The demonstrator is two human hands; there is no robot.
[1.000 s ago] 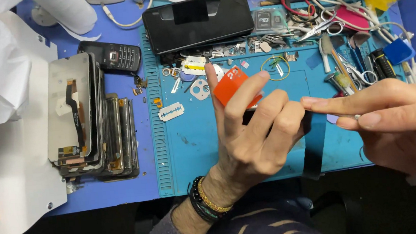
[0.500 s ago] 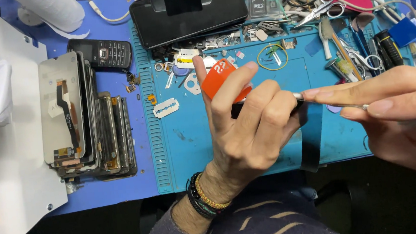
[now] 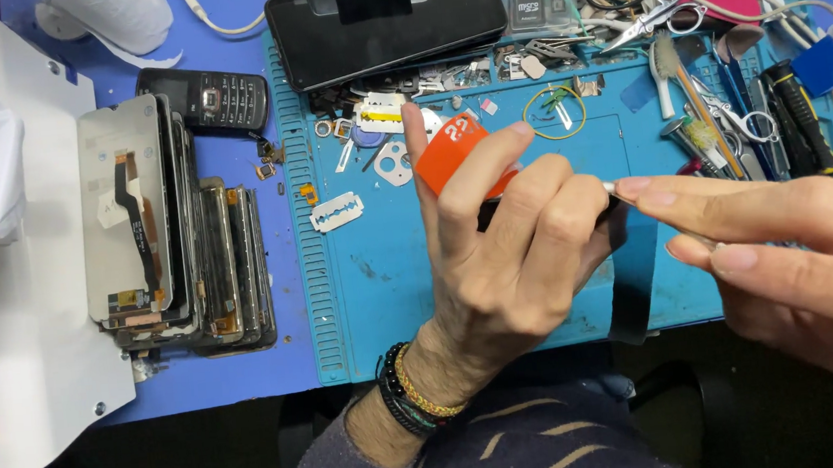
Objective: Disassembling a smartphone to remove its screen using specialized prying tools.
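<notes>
My left hand (image 3: 509,256) is closed around a small dark device with an orange tab (image 3: 449,151) sticking up between its fingers. A black strap (image 3: 633,295) hangs from the device down over the mat's near edge. My right hand (image 3: 790,252) comes in from the right and pinches a thin metal tool (image 3: 611,188). The tool's tip touches the device at my left index finger. Most of the device is hidden by my fingers.
Under the hands lies a blue work mat (image 3: 382,297) bearing a razor blade (image 3: 336,212), a yellow ring (image 3: 554,111) and small parts. A black smartphone (image 3: 382,16) lies at the back, a stack of phone screens (image 3: 165,226) and a keypad phone (image 3: 209,100) at the left, and scissors and tools (image 3: 725,87) at the right.
My right hand has brought the tool tip in against the device. My left hand has kept its grip, shifting slightly.
</notes>
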